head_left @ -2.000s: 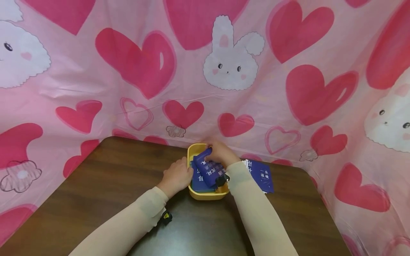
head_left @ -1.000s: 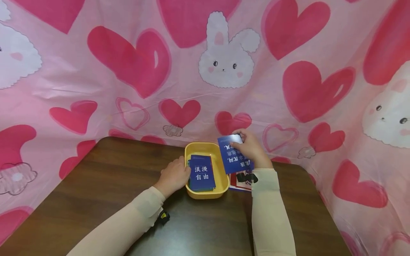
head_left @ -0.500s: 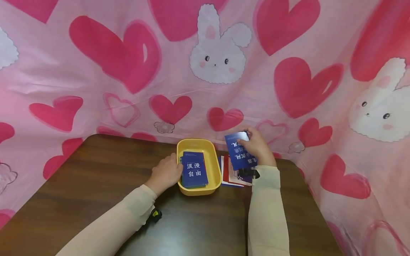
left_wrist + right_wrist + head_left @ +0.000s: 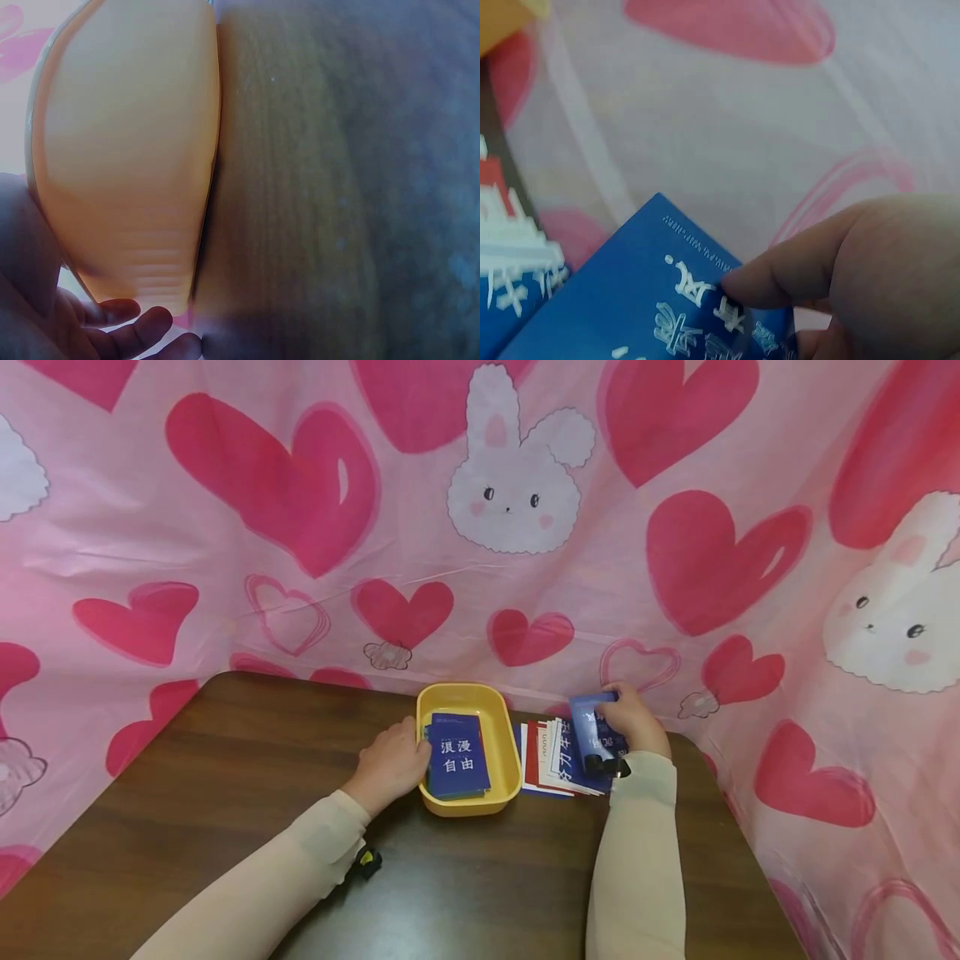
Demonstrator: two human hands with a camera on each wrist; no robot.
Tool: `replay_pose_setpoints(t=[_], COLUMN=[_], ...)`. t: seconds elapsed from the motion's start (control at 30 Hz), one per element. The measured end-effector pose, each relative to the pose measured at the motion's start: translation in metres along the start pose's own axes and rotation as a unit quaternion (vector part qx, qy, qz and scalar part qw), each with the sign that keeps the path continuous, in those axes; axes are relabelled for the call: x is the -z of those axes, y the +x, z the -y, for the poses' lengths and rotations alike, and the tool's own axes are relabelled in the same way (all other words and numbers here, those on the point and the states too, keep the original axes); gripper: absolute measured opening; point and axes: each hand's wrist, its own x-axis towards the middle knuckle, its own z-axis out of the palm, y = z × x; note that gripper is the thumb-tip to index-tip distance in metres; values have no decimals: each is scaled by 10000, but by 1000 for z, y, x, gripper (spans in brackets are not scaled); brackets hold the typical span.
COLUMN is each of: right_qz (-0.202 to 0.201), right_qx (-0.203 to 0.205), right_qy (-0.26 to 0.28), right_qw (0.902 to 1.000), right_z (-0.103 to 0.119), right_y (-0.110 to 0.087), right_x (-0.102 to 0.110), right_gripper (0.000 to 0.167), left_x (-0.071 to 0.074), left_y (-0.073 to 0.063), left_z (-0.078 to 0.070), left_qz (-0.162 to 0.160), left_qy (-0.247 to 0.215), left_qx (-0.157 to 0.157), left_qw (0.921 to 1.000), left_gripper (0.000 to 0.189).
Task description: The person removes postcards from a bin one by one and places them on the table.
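Observation:
A yellow plastic basin [image 4: 468, 808] stands near the table's back edge. My left hand [image 4: 386, 764] grips its left rim; in the left wrist view the fingers [image 4: 131, 337] curl at the outside of the basin wall [image 4: 127, 150]. Inside lies a stack of blue cards [image 4: 459, 756] with white characters. My right hand [image 4: 637, 725] pinches a blue card [image 4: 622, 292] by its far end, the thumb on the printed face. That card is tilted over a fanned row of cards [image 4: 553, 760] to the right of the basin, and covers part of them.
The dark wooden table [image 4: 450, 877] ends at a pink cloth [image 4: 322, 527] with hearts and rabbits, hanging close behind the basin and cards. Black wrist cameras [image 4: 366, 863] sit on both sleeves.
The right hand took a blue card out of the basin and carried it right, over the fanned cards, where it now sits lower and farther right. The left hand keeps its grip on the basin.

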Motion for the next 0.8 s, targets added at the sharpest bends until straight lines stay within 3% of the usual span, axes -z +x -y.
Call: replay_pose_setpoints(t=[0.17,0.3,0.4,0.6,0.8], right_qz=[48,-68,11,252,361], right_qx=[-503,-630,-577,-169,-466], right_qy=[-35,-120,-277,-1042,-1099], right_qw=[9987,9979,9979,9941,9922], right_z=[-32,-75,-101,-108,-82], right_y=[22,59,81,83,59], right_x=[2,-5,-12,-22,-24], right_gripper=[47,17,14,23,32], left_x=[1,1,1,1,1], left_y=[1,0,0,0,0], left_z=[0,-1,-1,-1,-1], left_qz=[-42,-17,15,-7,-25], left_qy=[20,17,1,43,63], left_qx=[-38,-40,-10,-20,-59], left_qw=[10000,10000,10000,10000,10000], left_gripper=[47,48,48,47,46])
